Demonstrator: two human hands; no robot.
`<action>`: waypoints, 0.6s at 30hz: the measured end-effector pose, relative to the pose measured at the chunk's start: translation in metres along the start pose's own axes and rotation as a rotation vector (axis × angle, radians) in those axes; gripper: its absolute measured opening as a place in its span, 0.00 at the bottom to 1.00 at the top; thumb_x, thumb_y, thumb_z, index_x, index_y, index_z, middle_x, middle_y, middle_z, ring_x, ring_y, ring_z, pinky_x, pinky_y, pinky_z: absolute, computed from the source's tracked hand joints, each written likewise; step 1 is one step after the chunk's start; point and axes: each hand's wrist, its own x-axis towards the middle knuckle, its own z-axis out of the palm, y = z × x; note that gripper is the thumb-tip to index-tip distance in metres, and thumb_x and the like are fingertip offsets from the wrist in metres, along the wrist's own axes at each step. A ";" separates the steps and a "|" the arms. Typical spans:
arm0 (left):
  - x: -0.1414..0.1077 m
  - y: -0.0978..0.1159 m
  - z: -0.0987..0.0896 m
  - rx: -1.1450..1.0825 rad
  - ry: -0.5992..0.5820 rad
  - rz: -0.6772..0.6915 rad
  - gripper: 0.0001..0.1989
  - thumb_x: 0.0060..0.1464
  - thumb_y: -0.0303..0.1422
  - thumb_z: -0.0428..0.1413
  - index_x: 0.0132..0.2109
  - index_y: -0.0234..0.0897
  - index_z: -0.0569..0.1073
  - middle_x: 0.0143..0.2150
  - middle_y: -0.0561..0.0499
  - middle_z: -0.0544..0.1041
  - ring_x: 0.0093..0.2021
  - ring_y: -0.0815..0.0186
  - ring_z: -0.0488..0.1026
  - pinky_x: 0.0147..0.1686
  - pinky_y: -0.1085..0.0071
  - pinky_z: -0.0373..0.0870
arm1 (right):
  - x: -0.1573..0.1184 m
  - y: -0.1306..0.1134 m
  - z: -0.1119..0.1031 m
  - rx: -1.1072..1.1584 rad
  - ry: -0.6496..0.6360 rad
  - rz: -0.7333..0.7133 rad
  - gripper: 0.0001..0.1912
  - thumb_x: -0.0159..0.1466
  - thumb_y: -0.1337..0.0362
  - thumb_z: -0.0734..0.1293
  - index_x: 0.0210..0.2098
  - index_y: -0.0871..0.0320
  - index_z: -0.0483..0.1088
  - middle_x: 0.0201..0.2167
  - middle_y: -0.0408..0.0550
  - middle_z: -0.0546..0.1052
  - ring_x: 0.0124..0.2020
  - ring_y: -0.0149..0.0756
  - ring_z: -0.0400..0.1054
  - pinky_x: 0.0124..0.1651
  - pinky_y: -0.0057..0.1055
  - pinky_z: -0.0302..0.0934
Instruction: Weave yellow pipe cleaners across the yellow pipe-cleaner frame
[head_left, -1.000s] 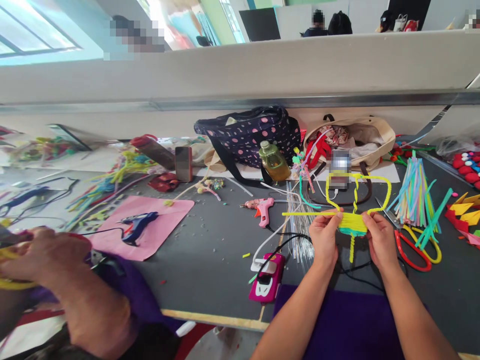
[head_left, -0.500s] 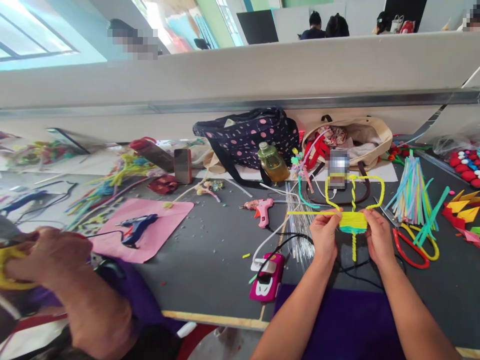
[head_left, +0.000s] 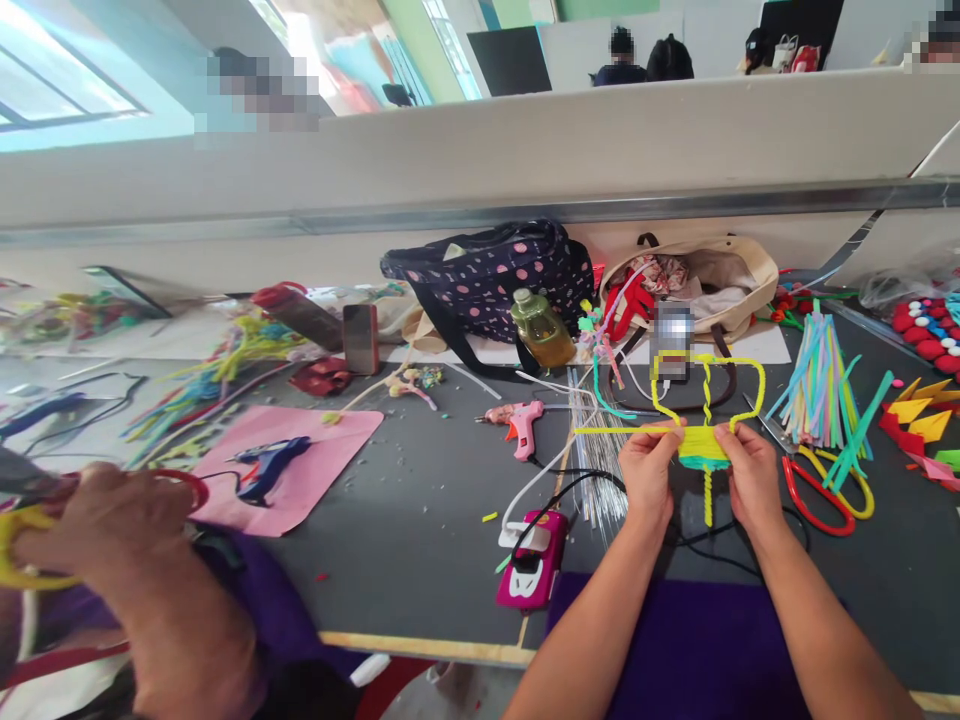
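Dark tabletop [head_left: 420,560] below; left hand [head_left: 649,468] and right hand [head_left: 753,472] pinch the yellow pipe-cleaner frame [head_left: 700,442] from both sides, seemingly for steadiness.

A hand could slide over the gray table [head_left: 420,570] between the pink paper [head_left: 322,462] and the dark pink plug box [head_left: 547,560], but scissors [head_left: 795,497] lie in the way beside the right hand [head_left: 754,480], and a bottle [head_left: 541,335] and a dark bag [head_left: 506,270] block the back
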 end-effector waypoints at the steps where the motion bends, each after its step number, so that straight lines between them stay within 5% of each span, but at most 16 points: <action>1: 0.000 0.000 0.000 0.005 0.005 0.015 0.08 0.36 0.30 0.67 0.25 0.34 0.76 0.32 0.47 0.80 0.31 0.66 0.75 0.32 0.72 0.68 | 0.000 -0.001 0.001 0.002 -0.008 0.012 0.13 0.52 0.54 0.73 0.24 0.56 0.69 0.21 0.40 0.71 0.25 0.33 0.66 0.27 0.28 0.59; 8: 0.003 0.001 -0.002 0.001 0.006 0.014 0.08 0.36 0.30 0.67 0.27 0.34 0.78 0.33 0.47 0.81 0.31 0.68 0.74 0.33 0.73 0.68 | 0.002 0.000 0.000 -0.020 0.032 0.007 0.15 0.53 0.54 0.72 0.24 0.57 0.68 0.19 0.38 0.68 0.22 0.28 0.60 0.23 0.25 0.50; 18: 0.003 0.005 -0.001 -0.021 0.009 0.017 0.08 0.35 0.29 0.68 0.27 0.35 0.79 0.31 0.49 0.81 0.28 0.70 0.73 0.30 0.75 0.67 | 0.003 0.002 0.001 0.034 0.017 0.041 0.14 0.51 0.55 0.74 0.26 0.57 0.70 0.21 0.37 0.69 0.24 0.27 0.60 0.26 0.25 0.53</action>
